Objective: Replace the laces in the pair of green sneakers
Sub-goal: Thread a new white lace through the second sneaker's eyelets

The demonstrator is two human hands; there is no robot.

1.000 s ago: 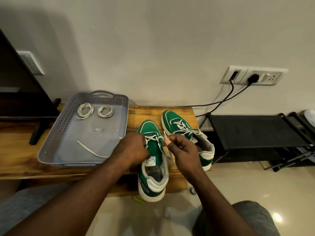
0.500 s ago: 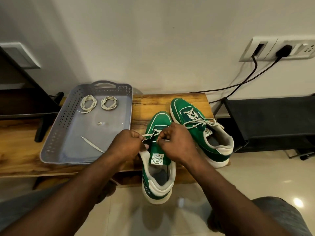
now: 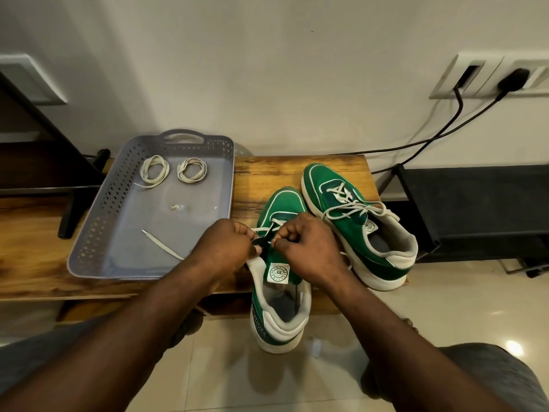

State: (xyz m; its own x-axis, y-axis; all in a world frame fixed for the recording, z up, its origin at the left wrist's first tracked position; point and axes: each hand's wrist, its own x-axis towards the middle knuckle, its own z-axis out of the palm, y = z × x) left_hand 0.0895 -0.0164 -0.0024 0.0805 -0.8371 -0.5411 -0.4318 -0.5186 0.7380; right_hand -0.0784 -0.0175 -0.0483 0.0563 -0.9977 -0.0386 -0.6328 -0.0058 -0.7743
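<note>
Pinching white lace [image 3: 277,223] with left hand [image 3: 225,248] and right hand [image 3: 306,251], fingers curled, over near sneaker [image 3: 279,275]; laced sneaker [image 3: 365,233] right of it, tray [image 3: 98,227] left.

Nothing legible. The near sneaker [image 3: 279,292] carries a white tongue label [image 3: 278,273] with a round green emblem; its lettering, like the right sneaker's [image 3: 356,221] small label [image 3: 369,226], is too small to read.

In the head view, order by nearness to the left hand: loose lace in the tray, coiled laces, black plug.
1. Loose lace: in the tray, just left of the left hand.
2. Coiled laces: at the tray's far end.
3. Black plug: up at far right.
</note>
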